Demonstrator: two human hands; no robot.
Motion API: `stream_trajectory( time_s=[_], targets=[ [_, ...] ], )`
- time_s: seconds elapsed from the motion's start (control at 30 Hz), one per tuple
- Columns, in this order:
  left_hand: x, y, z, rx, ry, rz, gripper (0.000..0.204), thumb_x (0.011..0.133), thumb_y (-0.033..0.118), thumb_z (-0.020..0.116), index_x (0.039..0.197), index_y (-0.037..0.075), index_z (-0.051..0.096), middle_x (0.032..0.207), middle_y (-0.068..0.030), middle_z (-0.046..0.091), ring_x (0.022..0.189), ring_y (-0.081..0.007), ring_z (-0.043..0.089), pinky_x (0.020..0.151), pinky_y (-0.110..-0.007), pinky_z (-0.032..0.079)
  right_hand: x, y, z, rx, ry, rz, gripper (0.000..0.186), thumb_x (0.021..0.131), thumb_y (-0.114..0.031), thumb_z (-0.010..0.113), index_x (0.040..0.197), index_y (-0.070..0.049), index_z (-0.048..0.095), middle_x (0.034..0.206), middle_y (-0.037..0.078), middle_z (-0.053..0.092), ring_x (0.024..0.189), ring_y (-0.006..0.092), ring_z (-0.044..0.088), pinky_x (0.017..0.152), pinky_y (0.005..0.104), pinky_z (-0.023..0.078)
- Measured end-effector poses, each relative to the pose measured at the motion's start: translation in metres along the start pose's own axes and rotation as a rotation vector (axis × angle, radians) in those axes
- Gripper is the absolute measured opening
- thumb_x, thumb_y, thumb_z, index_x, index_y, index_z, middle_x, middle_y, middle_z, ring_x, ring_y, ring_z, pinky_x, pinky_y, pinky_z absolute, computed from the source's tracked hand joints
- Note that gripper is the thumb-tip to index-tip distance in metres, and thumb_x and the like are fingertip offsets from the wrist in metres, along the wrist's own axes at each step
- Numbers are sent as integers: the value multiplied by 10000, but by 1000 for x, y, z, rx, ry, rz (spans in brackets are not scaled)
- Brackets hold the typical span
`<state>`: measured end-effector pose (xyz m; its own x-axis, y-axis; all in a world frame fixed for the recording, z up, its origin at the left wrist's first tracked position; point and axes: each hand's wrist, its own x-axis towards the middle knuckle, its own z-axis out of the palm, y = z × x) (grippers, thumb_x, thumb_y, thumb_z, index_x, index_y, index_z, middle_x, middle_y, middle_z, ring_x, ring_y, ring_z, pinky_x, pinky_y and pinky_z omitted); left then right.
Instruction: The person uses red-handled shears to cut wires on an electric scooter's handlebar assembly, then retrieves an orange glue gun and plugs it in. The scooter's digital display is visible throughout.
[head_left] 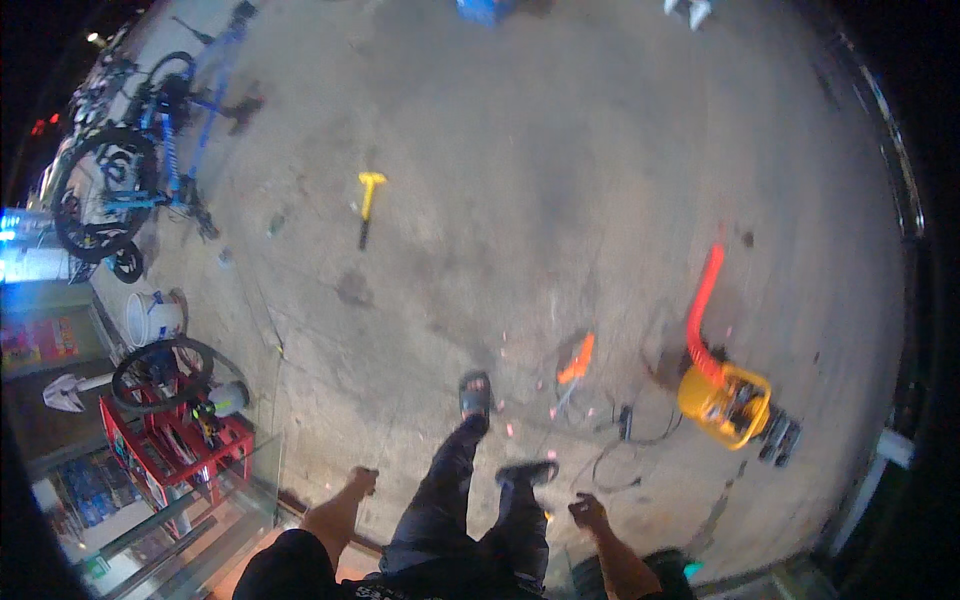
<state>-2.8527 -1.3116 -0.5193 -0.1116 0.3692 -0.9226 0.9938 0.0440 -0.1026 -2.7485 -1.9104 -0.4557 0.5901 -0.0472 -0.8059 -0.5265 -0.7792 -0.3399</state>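
Note:
My left hand point(365, 482) hangs beside my left leg, its fingers loosely bent, with nothing seen in it. To the right of my legs, my right hand point(588, 512) hangs low with fingers partly curled and apart, also bare. Neither hand touches anything. Nearest ahead of the right hand is a dark cable point(615, 484) looped on the concrete. Beyond it lies an orange-handled tool point(577, 362) with a thin pale end. A yellow machine point(708, 398) with a coiled red hose point(703, 305) rests on the right.
A T-shaped yellow tool point(367, 205) with a dark grip lies farther ahead. At left are a blue bicycle point(168, 150), a white bucket point(154, 318), a red tool rack point(150, 450) with a loose tire point(165, 375) on it, and a glass case point(215, 530). Dark tires point(660, 565) sit behind my right arm.

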Motion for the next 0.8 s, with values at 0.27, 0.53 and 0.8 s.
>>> stream_trajectory(
  time_s=[0.27,0.53,0.8],
  targets=[
    [-46,196,-63,807,145,1094,211,746,201,608,925,93,633,876,-168,656,785,-351,630,661,-506,488,-54,-181,-81,76,-101,-43,291,905,-137,568,1186,-63,557,904,65,647,712,153,608,612,299,504],
    [-180,376,-64,-486,-383,663,409,885,302,608,1196,47,533,980,-118,628,753,-206,608,667,-315,489,-80,-104,-16,329,-50,295,374,848,-269,676,1136,-39,605,801,66,656,630,132,597,555,303,492],
    [-92,368,-19,85,-245,449,419,874,339,622,1161,42,551,905,-109,624,657,-185,585,550,-322,490,-128,-69,101,1354,63,398,254,887,-272,632,1018,-55,632,832,25,629,738,128,582,648,282,486]
  ],
)
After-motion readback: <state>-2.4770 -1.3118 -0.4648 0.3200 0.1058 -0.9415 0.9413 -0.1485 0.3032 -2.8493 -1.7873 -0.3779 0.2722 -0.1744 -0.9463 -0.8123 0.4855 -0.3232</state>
